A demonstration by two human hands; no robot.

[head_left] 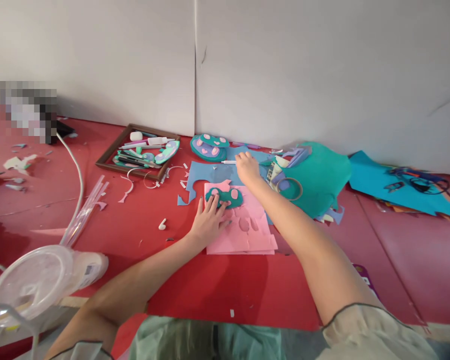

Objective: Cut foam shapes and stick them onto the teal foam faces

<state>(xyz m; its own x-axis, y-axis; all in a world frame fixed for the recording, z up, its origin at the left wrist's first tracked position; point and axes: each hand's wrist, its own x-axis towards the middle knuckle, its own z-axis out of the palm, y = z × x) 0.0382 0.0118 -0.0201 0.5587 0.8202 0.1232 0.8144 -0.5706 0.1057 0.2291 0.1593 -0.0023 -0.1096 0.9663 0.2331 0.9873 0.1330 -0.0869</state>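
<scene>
My left hand [207, 219] rests with spread fingers on a teal foam cutout [235, 201] with pink spots. Under the cutout lie pink foam sheets [240, 242] with shapes cut out of them. Farther back, my right hand [247, 168] is closed on a slim white pen [228, 162], whose tip points left over a blue foam sheet [202, 172]. Beside that tip sits a stack of teal and blue spotted cutouts [209, 148]. A roll of tape [299, 190] is to the right of my right forearm.
A brown wooden frame tray [107, 162] with pens and cutouts stands back left. Large teal foam [322, 172] and blue sheets [371, 175] with a cable lie right. A white earbud [162, 224], clear sticks [86, 212] and a lidded plastic tub [33, 280] are left. Scraps litter the red table.
</scene>
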